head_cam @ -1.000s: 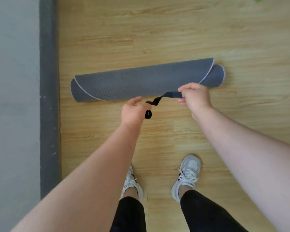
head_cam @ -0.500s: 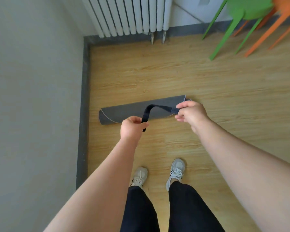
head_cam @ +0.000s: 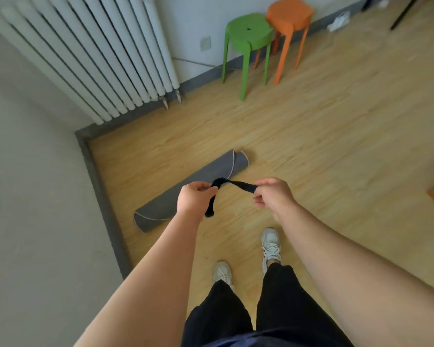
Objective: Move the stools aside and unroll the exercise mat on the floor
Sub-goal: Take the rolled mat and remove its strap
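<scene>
Now lifted clear of the rolled mat (head_cam: 158, 209), the black strap (head_cam: 243, 186) is pinched between left hand (head_cam: 194, 199) and right hand (head_cam: 273, 194); with the stools (head_cam: 248, 33) aside, unrolling likely follows.

Two hands, the left hand (head_cam: 194, 199) and the right hand (head_cam: 273, 194), pinch one black strap (head_cam: 243, 187). Just beyond the grip lies one rolled mat (head_cam: 206, 175). Well beyond it stand two stools, a green stool (head_cam: 248, 31) and an orange stool (head_cam: 290, 12), and one radiator (head_cam: 98, 51). Nearer than the grip are two shoes, a left shoe (head_cam: 222, 271) and a right shoe (head_cam: 270, 242).
</scene>
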`<action>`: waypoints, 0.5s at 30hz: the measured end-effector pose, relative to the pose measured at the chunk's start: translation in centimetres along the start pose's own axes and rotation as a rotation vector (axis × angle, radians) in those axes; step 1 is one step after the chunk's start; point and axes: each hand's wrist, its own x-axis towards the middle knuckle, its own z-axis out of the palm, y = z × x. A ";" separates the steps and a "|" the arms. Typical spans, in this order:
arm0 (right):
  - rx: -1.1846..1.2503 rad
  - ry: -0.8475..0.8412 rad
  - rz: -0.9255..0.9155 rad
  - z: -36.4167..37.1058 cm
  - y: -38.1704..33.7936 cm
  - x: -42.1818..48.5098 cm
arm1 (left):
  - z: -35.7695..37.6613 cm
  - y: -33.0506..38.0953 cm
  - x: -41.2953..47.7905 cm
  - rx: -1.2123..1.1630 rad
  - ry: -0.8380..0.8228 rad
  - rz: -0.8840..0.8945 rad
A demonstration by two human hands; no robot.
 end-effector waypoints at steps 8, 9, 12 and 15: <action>0.278 0.270 0.083 -11.6 5.8 -5.7 | 8.7 3.7 -6.2 0.123 -0.269 0.083; 0.311 0.292 0.088 -12.7 6.5 -6.2 | 9.7 3.8 -6.9 0.145 -0.291 0.104; 0.413 0.375 0.112 -17.7 10.3 -8.1 | 14.6 4.4 -9.9 0.235 -0.370 0.174; 0.500 0.434 0.149 -22.0 14.3 -9.8 | 19.4 4.6 -12.9 0.323 -0.429 0.235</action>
